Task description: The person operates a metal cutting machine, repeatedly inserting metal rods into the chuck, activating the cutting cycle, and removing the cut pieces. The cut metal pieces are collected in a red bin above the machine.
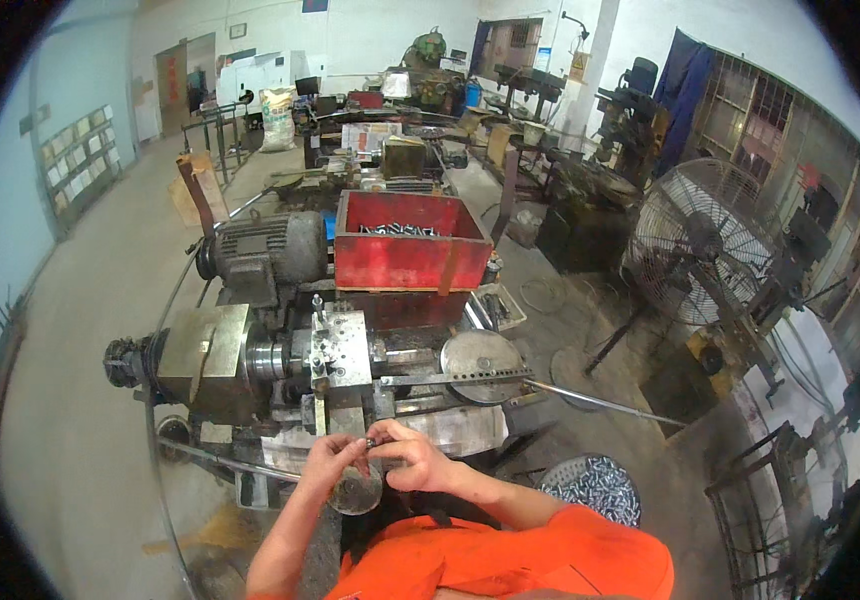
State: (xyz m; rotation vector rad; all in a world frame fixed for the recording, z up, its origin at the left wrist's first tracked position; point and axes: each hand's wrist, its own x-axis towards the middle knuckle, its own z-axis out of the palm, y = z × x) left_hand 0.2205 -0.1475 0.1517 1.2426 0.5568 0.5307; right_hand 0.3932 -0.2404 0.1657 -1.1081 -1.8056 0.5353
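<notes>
My left hand [329, 459] and my right hand [413, 460] meet in front of a small lathe, low in the middle of the view. Between their fingertips is a small dark metal part [370, 443], pinched from both sides. Its exact shape is too small to make out. Just beyond the hands stands the lathe's tool block [344, 348], a bright metal slab with bolts on top. To its left are the round chuck [268, 358] and the boxy headstock [202, 358]. A round metal dish [356, 494] lies below my left hand.
A red box [410, 262] of metal parts stands behind the lathe, beside a grey motor [268, 250]. A flat metal disc [483, 362] and a long rod [605, 402] extend rightward. A basket of shiny parts [592, 490] sits at lower right; a large fan [700, 240] stands beyond.
</notes>
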